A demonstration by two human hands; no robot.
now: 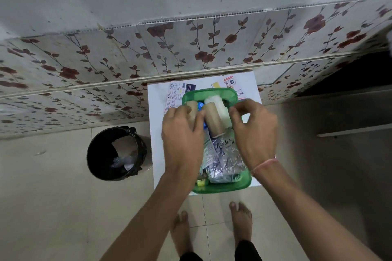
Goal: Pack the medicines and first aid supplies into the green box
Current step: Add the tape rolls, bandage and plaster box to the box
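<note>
The green box (222, 188) stands on a white surface (157, 133). Inside lie two tan bandage rolls, one at the left (192, 108) and one in the middle (214, 121), with a white roll (221, 108) beside them. Silver medicine strips (224, 159) and a blue item (200, 105) also lie in it. My left hand (182, 133) rests over the left tan roll, fingers curled on it. My right hand (254, 127) hovers at the box's right side, fingers bent, touching the white roll's edge. A small yellow item (200, 182) sits at the near corner.
A black lined bin (116, 152) stands on the floor to the left. Printed papers (176, 93) lie on the white surface behind the box. A floral tiled wall rises behind. My bare feet (212, 231) stand on floor tiles below.
</note>
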